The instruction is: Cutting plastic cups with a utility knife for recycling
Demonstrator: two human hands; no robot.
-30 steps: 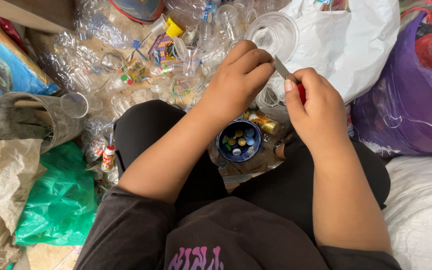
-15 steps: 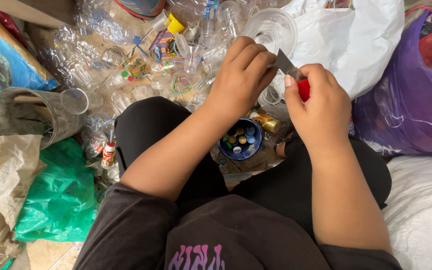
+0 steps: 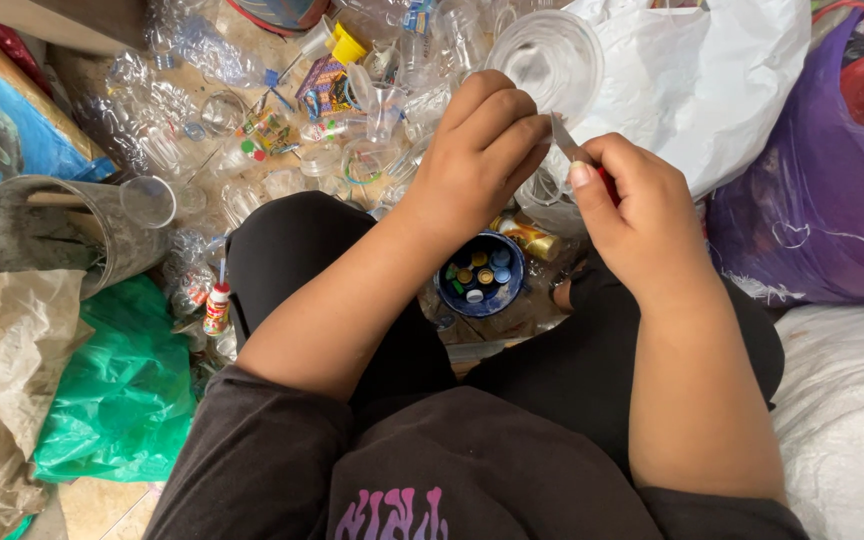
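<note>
Left hand (image 3: 477, 165) curled tight around a clear plastic bottle (image 3: 552, 70), fingers closed on its lower part; most of the bottle is hidden behind both hands, wide end pointing up and away. Right hand (image 3: 642, 220) clamped on a small knife with a red handle (image 3: 607, 185), grey blade (image 3: 564, 138) poking up between the two hands and touching or nearly touching the bottle; can't tell if it's cutting in. Hands close together, almost knuckle to knuckle. Just below them, between the knees, a blue bowl (image 3: 480, 275) partly filled with coloured bottle caps, so a fair number of bottles look already stripped. A small gold can (image 3: 530, 238) lies beside the bowl. Ahead on the floor a big heap of clear bottles and cut plastic pieces (image 3: 282, 130), some with caps and labels on, so by my read plenty is left. White sack (image 3: 712, 90) and purple bag (image 3: 822, 200) on the right, green bag (image 3: 117, 400) and a grey metal bucket (image 3: 62, 235) on the left.
</note>
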